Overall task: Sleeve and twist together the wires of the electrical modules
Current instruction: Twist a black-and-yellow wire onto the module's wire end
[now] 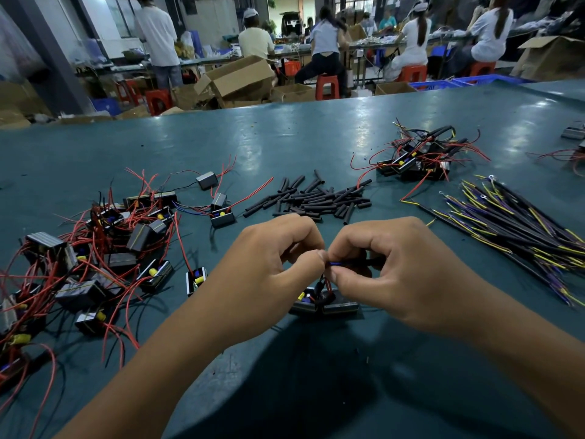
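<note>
The teal tabletop (316, 137) is carrying a heap of modules (95, 248) at left; the left hand (266, 267) and right hand (402, 270) are meeting fingertip to fingertip, both pinching a blue wire (335, 263) just above one module (326, 304); black sleeves (316, 198) are lying beyond.

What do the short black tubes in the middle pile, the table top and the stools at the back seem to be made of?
Short black tubes: probably soft plastic or rubber sleeving, matt; some lie flattened or slightly bent.
Table top: looks like a teal rubber or vinyl mat, semi-glossy; it shows soft light reflections and scuffs.
Stools: likely moulded plastic, uniformly red-orange with a smooth surface.
</note>
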Available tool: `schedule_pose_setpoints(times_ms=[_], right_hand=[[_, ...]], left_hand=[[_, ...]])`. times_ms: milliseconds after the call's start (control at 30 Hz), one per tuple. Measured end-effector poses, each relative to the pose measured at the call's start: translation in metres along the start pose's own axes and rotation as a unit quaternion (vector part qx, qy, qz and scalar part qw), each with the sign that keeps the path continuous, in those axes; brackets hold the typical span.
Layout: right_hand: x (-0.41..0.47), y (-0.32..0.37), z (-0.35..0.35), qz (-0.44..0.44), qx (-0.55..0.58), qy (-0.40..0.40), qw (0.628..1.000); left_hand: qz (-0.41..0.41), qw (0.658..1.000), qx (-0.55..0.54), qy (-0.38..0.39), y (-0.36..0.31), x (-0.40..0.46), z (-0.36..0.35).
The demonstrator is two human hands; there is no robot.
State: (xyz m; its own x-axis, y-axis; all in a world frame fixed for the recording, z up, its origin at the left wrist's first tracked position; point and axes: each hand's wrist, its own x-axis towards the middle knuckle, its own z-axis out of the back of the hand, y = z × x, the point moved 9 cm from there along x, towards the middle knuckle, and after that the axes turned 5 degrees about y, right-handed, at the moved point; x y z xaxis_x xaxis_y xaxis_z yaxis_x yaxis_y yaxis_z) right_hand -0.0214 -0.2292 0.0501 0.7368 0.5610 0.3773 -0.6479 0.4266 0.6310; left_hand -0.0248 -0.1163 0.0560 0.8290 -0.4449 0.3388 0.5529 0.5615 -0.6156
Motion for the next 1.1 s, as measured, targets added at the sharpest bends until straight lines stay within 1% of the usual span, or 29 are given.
schedule_pose_setpoints(times_ms=[133,200,267,300,367,433,467,500,533,567,600,633,700,767,933,1100], right_hand=[[0.001,0.002,-0.003,0.002,0.01,0.014,1.0],[0.0,0.002,-0.004,0.002,0.017,0.018,1.0],[0.0,0.003,-0.004,0.004,0.022,0.023,0.999],[0.0,0.003,-0.004,0.005,0.025,0.027,0.999],[0.0,0.003,-0.004,0.006,0.029,0.031,0.999],[0.0,0.004,-0.005,0.008,0.031,0.033,0.999],[0.0,0.003,-0.004,0.009,0.033,0.033,0.999],[0.0,0.002,-0.003,0.008,0.034,0.032,0.999],[0.0,0.0,-0.002,0.006,0.034,0.029,0.999],[0.0,-0.002,-0.001,0.002,0.034,0.026,0.999],[0.0,-0.004,0.001,0.0,0.035,0.024,0.999],[0.0,-0.006,0.002,-0.001,0.038,0.023,0.999],[0.0,-0.008,0.002,0.001,0.043,0.025,0.999],[0.0,-0.009,0.001,0.003,0.047,0.031,0.998],[0.0,-0.01,-0.002,0.004,0.054,0.041,0.998],[-0.001,-0.01,-0.001,0.006,0.055,0.042,0.998]], left_hand=[[0.035,0.999,-0.031,0.024,0.006,0.0,-0.003],[0.073,0.995,-0.066,0.035,0.014,0.001,-0.005],[0.127,0.984,-0.119,0.044,0.023,-0.001,-0.008],[0.159,0.973,-0.161,0.048,0.029,-0.003,-0.011],[0.22,0.937,-0.263,0.07,0.038,-0.008,-0.022],[0.253,0.897,-0.349,0.101,0.04,-0.012,-0.034],[0.253,0.89,-0.363,0.105,0.04,-0.012,-0.036],[0.238,0.9,-0.351,0.101,0.041,-0.01,-0.033],[0.202,0.925,-0.308,0.088,0.04,-0.007,-0.026],[0.146,0.958,-0.239,0.071,0.036,-0.004,-0.016],[0.077,0.982,-0.161,0.058,0.028,-0.001,-0.006],[0.013,0.995,-0.086,0.053,0.019,0.001,0.0],[-0.079,0.995,0.026,0.055,0.007,-0.001,0.004],[-0.119,0.99,0.066,0.04,0.001,-0.001,0.006],[-0.188,0.972,0.143,-0.007,-0.008,-0.004,0.012],[-0.208,0.966,0.155,0.001,-0.011,-0.005,0.012]])
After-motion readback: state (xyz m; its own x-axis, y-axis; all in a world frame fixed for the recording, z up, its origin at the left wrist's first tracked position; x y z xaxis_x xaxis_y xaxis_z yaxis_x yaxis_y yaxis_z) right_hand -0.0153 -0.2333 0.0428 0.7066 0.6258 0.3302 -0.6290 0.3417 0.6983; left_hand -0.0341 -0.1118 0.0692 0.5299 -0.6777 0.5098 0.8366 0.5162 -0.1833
